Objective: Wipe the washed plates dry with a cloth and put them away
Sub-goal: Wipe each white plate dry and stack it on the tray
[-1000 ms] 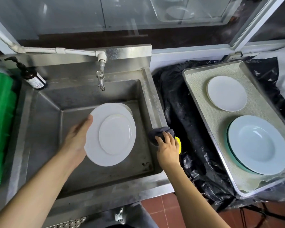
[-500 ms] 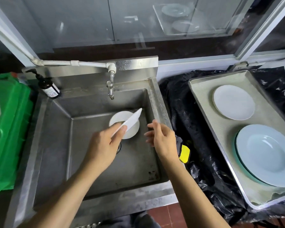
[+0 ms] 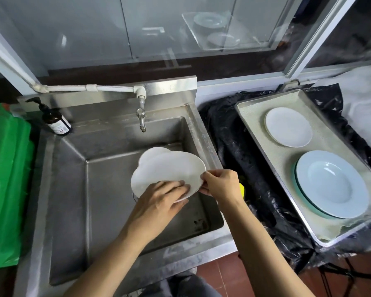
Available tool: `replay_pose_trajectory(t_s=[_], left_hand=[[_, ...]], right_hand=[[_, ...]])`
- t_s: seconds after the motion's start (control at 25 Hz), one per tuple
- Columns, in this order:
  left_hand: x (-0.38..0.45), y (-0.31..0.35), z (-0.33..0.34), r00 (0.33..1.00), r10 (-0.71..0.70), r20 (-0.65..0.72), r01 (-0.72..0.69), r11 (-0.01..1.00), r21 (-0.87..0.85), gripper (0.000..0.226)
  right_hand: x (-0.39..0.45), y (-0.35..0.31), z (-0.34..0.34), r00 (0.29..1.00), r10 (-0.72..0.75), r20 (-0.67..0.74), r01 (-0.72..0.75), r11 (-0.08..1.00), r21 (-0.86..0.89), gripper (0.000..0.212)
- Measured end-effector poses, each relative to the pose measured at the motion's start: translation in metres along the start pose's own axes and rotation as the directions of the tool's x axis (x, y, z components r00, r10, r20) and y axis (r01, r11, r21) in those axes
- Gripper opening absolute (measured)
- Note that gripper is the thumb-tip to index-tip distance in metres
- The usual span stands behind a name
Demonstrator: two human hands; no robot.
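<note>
Plate (image 3: 169, 168) held over the sink (image 3: 90, 189), above a second plate (image 3: 152, 151) lying in the basin | left hand (image 3: 159, 202) fingers curled on its near rim | right hand (image 3: 221, 185) pinching its right edge | tray (image 3: 255, 103) at right carries a small plate (image 3: 288, 127) and a bowl (image 3: 330, 184).

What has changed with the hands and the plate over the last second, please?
The right hand has left the sponge on the black plastic and now pinches the right rim of the white plate. The left hand still holds the plate, now turned face-up over the sink. The plates on the tray are unchanged.
</note>
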State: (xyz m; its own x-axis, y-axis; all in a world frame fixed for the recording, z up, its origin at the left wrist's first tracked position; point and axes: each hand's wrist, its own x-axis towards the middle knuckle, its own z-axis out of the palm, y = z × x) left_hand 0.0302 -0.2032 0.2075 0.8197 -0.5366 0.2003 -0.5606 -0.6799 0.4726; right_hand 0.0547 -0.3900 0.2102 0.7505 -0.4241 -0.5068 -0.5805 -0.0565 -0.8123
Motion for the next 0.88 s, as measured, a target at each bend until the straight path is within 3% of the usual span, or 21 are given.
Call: replay_pose_trajectory(t_s=[0.12,0.24,0.32,0.4,0.52,0.64,0.88], left_hand=[[0.003,-0.005,-0.003,0.997,-0.077,0.016,0.076,0.995,0.068,0.046],[0.022,-0.012,-0.009,0.945,-0.314,-0.090,0.323,0.941,0.104,0.045],[0.043,-0.013,-0.009,0.862,-0.494,-0.114,0.500,0.866,0.026,0.044],[0.064,-0.010,-0.006,0.806,-0.587,-0.079,0.575,0.807,-0.136,0.043],[0.095,0.004,0.008,0.769,-0.639,-0.014,0.589,0.716,-0.375,0.039],[0.131,0.027,0.026,0.745,-0.667,0.014,0.582,0.639,-0.503,0.034],[0.215,0.077,0.085,0.751,-0.657,0.059,0.531,0.549,-0.645,0.027]], right_hand=[[-0.004,0.001,-0.010,0.997,-0.041,-0.065,0.043,0.999,0.021,0.037],[-0.002,-0.006,-0.031,0.996,-0.031,-0.079,0.040,0.993,0.113,0.024],[0.005,-0.008,-0.048,0.994,-0.039,-0.099,0.052,0.990,0.133,0.024],[0.016,-0.008,-0.065,0.989,-0.083,-0.120,0.100,0.985,0.137,0.026],[0.041,-0.007,-0.095,0.984,-0.110,-0.139,0.132,0.978,0.159,0.033],[0.069,-0.007,-0.131,0.989,-0.098,-0.110,0.118,0.972,0.204,0.038],[0.144,-0.005,-0.217,0.980,-0.030,-0.196,0.089,0.951,0.298,0.007]])
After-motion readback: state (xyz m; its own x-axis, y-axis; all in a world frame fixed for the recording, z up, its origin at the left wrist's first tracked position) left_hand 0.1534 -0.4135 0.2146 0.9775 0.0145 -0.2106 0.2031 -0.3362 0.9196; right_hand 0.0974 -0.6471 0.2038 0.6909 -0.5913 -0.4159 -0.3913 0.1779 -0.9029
